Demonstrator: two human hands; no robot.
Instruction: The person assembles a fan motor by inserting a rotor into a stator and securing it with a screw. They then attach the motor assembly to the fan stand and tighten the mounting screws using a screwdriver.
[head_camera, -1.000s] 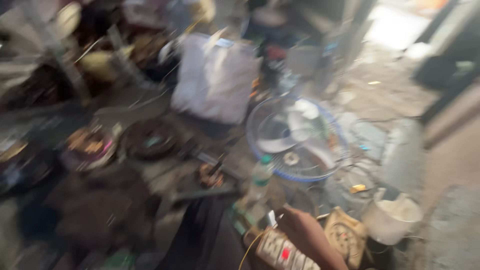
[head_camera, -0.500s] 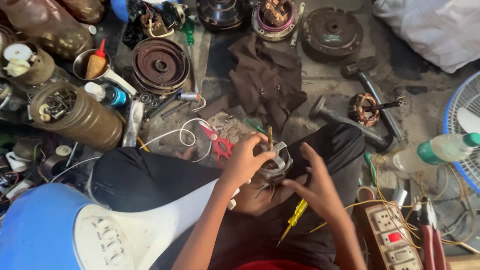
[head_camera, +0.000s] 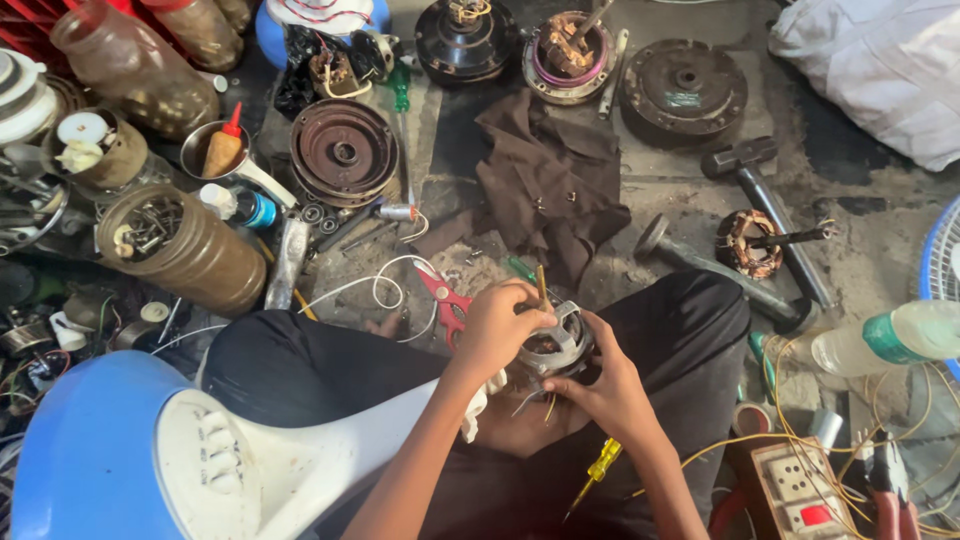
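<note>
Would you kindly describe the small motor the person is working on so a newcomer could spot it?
Start at the dark trousers across the lower middle. Above the lap, the left hand and right hand cup a small motor. Unlike the rusty discs lying on the floor, it is silvery and held.

1. The small motor (head_camera: 555, 340) is mostly covered: the left hand (head_camera: 497, 330) wraps over its top left and the right hand (head_camera: 603, 385) cups it from below, so you can't see its underside or how the fingers sit beneath it.
2. The fan base (head_camera: 170, 470) runs off the bottom and left edges.
3. The fan guard (head_camera: 943, 265) is just a sliver at the right edge.
4. The white sack (head_camera: 880, 60) is chopped by the top and right edges.
5. The power strip (head_camera: 800, 490) is cut off at the bottom.
6. What's inside the brown jar (head_camera: 150, 228) is too small and jumbled to tell, some kind of metal bits.
7. The yellow screwdriver (head_camera: 597, 470) tip is lost against the dark trousers.
</note>
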